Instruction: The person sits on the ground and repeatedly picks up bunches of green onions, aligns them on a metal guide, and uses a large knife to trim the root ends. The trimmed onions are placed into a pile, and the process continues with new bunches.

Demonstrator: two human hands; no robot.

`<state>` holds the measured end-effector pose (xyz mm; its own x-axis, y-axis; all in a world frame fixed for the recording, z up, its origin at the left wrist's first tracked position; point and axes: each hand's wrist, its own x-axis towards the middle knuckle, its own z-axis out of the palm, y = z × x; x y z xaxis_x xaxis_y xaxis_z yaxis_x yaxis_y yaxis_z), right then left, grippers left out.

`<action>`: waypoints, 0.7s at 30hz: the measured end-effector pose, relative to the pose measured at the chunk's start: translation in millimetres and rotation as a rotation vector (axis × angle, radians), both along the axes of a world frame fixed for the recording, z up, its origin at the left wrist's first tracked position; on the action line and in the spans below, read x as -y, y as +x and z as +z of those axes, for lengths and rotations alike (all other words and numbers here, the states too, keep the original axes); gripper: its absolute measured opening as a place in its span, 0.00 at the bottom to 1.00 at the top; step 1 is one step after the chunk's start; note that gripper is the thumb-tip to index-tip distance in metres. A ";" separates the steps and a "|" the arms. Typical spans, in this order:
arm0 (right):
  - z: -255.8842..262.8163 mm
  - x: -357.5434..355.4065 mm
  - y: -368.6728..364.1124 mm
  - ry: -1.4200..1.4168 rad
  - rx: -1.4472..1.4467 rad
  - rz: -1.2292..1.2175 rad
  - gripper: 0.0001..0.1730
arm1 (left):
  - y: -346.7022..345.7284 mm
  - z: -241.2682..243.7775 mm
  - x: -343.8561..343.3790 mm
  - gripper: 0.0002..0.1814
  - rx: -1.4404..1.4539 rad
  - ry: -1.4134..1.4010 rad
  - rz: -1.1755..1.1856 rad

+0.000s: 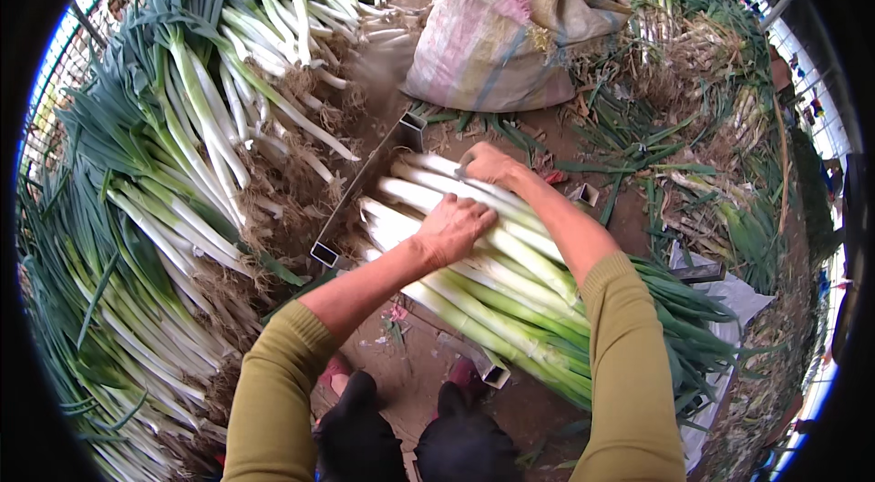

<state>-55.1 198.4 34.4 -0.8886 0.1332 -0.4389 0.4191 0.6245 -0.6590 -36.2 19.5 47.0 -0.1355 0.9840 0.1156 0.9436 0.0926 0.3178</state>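
A thick bundle of leeks (519,277) lies before me, white root ends at upper left and green leaves (690,318) at lower right. My left hand (456,229) rests on top of the white stalks, its fingers curled down and their tips hidden. Just beyond it, my right hand (489,166) grips a leek at the bundle's far side, near the root end. A metal frame of square tube surrounds the bundle; its upright end plate (366,185) stands close to the root ends. One tube end (495,376) shows below the bundle.
Untrimmed leeks (205,113) with hairy roots are heaped along the left. A stuffed woven sack (499,38) stands beyond the frame. More leeks and cut leaves (636,133) litter the right side. White sheeting (738,297) lies under the leaf ends. My feet are below the frame.
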 end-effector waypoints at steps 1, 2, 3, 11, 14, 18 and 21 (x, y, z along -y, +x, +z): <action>-15.5 -3.5 1.1 0.072 -0.012 -0.045 0.19 | -7.5 -0.6 -3.1 0.23 -0.002 0.093 -0.041; -30.1 -7.4 1.7 0.146 -0.024 -0.089 0.19 | -12.6 -9.5 -14.8 0.24 -0.004 0.184 -0.035; -26.9 -3.0 -2.4 0.216 -0.055 -0.131 0.19 | -20.6 -10.1 -21.2 0.25 -0.025 0.271 -0.027; 52.0 9.3 126.4 0.274 -0.224 0.255 0.26 | -38.3 18.7 10.2 0.38 0.648 -0.162 -0.130; 85.2 0.9 188.5 0.301 -0.014 0.199 0.36 | -29.8 7.4 5.0 0.29 0.732 -0.015 0.086; 80.1 29.5 225.1 0.558 0.099 0.199 0.42 | 2.3 -20.6 6.2 0.30 0.044 -0.049 0.231; 80.4 19.8 212.7 0.485 0.110 0.161 0.41 | 2.3 -9.3 -17.9 0.32 0.033 -0.157 0.312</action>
